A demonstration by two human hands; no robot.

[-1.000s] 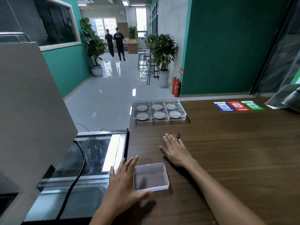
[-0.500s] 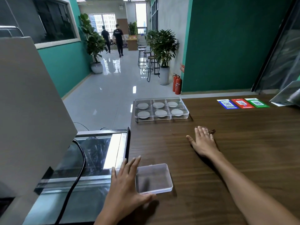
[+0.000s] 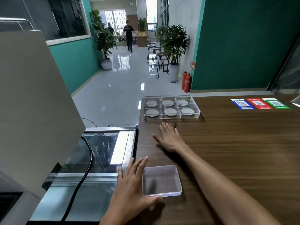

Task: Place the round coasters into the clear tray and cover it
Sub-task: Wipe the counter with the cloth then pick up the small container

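A clear six-compartment tray [image 3: 171,117] stands at the far left of the brown table, with a round white coaster [image 3: 170,111] in each compartment. A small clear rectangular lid [image 3: 161,180] lies near the table's front left. My left hand [image 3: 129,189] rests beside it with fingers spread and straight, thumb at the lid's near edge. Just in front of the tray, my right hand [image 3: 170,138] lies flat on the table. Its fingertips touch a small brown object [image 3: 172,124], which is partly hidden.
A large grey machine [image 3: 32,103] fills the left side. Below it, left of the table's edge, is a glass-topped cabinet [image 3: 100,148] with a black cable [image 3: 87,168]. Three coloured QR stickers [image 3: 259,103] lie at the table's far right. Two people walk in the corridor beyond.
My right hand slid right across the table with the brown object under its fingertips, then back left and nearer the tray. My left hand stayed by the lid.
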